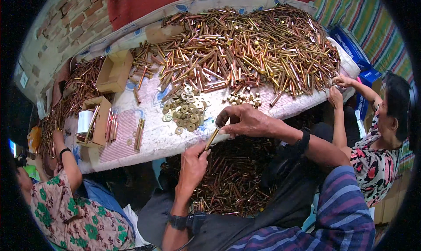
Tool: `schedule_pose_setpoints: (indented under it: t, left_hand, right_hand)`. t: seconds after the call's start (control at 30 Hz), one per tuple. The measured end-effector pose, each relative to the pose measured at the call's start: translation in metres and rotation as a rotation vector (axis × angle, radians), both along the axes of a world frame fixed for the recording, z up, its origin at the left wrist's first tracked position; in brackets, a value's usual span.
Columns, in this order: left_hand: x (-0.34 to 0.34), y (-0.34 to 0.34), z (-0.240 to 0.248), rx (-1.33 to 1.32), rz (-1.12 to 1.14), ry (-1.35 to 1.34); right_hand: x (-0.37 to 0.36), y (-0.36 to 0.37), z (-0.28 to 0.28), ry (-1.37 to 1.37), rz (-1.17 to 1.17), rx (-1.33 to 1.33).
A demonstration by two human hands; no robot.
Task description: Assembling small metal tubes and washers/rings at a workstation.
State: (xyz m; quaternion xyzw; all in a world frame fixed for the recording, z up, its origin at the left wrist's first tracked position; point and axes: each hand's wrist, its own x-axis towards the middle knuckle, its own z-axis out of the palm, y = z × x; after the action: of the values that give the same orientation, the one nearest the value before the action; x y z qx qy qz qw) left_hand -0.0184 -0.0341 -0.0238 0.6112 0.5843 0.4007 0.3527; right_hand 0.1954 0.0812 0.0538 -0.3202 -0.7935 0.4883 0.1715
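Observation:
Over the table's near edge, my left hand [192,167] is closed around the lower end of a slim brass-coloured anchor bolt [212,139], which tilts up to the right. My right hand [249,121] curls over its upper end, thumb and fingers pinching there; a small ring-like piece seems to sit at that tip, though its kind is unclear. Just beyond lies a pile of flat washers [186,108], brass and silver in tone. To its right is a small heap of brass-coloured nuts [244,97]. A great mound of metal anchor bolts [241,49] covers the far side.
Two cardboard boxes [115,71] stand at left, the nearer holding a white roll [85,121]. Short rows of bolts [139,134] lie beside it. More bolts fill the space below the table [232,176]. Co-workers sit left [83,211] and right [372,163], hands at the piles.

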Motion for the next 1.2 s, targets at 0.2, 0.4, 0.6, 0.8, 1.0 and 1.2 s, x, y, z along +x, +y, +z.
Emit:
schedule_pose_setpoints:
  t: [0.2,0.4,0.6,0.8,1.0,1.2]
  left_hand:
    - [0.0,-0.003,0.007,-0.203,-0.036,-0.133]
    - [0.009,-0.004,0.025,-0.264,-0.067,-0.204]
    - [0.0,-0.001,0.023,-0.354,0.019,-0.455]
    - [0.001,-0.001,0.029,-0.333,-0.023,-0.559]
    - [0.006,0.002,0.023,-0.285,-0.088,-0.543]
    - [0.004,-0.002,0.021,-0.334,-0.058,-0.54]
  right_hand:
    - [0.002,-0.004,-0.005,-0.084,-0.015,-0.027]
    - [-0.002,-0.019,-0.015,-0.015,0.123,-0.043]
    - [0.034,0.008,0.008,-0.11,-0.007,0.135]
    - [0.102,0.032,0.007,-0.572,-0.333,0.632]
    - [0.134,0.04,-0.006,-0.792,-0.342,0.655]
    - [0.123,0.045,-0.012,-0.849,-0.272,0.629]
